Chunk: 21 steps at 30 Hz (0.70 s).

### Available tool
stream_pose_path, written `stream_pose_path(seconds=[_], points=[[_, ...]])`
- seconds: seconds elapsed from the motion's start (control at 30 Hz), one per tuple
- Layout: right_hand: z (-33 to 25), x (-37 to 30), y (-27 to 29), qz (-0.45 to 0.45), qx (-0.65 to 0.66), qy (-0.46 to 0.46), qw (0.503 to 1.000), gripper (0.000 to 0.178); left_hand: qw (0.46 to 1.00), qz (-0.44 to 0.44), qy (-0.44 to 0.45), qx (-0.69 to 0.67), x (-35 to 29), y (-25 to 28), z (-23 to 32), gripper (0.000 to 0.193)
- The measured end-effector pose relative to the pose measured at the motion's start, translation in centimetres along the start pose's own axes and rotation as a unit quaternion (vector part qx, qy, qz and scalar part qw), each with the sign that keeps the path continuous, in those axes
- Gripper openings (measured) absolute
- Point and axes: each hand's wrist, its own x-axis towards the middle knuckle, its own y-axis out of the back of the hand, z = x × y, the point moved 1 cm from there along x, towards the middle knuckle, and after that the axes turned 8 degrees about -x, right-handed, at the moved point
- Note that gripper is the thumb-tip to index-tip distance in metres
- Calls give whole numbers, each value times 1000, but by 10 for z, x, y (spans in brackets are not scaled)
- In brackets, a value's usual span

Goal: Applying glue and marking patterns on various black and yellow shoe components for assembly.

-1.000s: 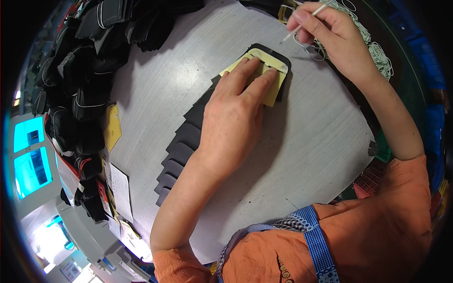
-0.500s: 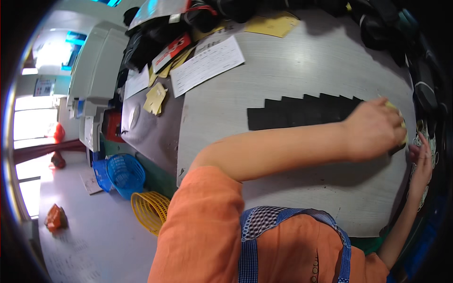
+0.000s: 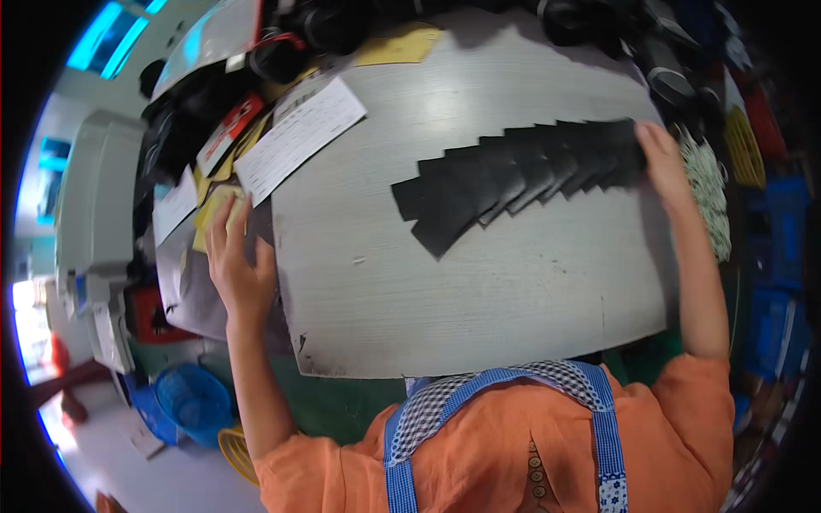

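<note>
A row of overlapping flat black rectangular pieces [image 3: 522, 167], perhaps cloth, lies fanned across the grey table [image 3: 462, 316]. At its right end my right hand [image 3: 665, 167] grips the edge of the last pieces, its fingertips partly hidden. My left hand [image 3: 242, 265] is off to the left, over a pile of yellow cards [image 3: 202, 235]. Its fingers are stretched out with the thumb apart, and the fingertips touch a pale yellow card [image 3: 224, 197] on top.
A white printed sheet [image 3: 299, 141] and a red-and-white packet [image 3: 229, 132] lie beyond my left hand. Black bundles [image 3: 590, 26] line the far edge. Pale thin loops [image 3: 705, 192] hang beside my right forearm. Blue baskets [image 3: 192, 402] stand at lower left.
My left hand has swung from the right end of the black row to the yellow cards at left. My right hand has moved from the pale loops onto the row's right end.
</note>
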Motion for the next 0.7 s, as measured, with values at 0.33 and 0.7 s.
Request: stream_pose_path(seconds=[0.33, 0.7], points=[[-159, -95, -151, -76, -47, 330, 940, 35, 951, -101, -57, -286, 25, -67, 111, 63], [-117, -89, -118, 144, 128, 366, 910, 30, 894, -98, -154, -408, 42, -119, 186, 46]])
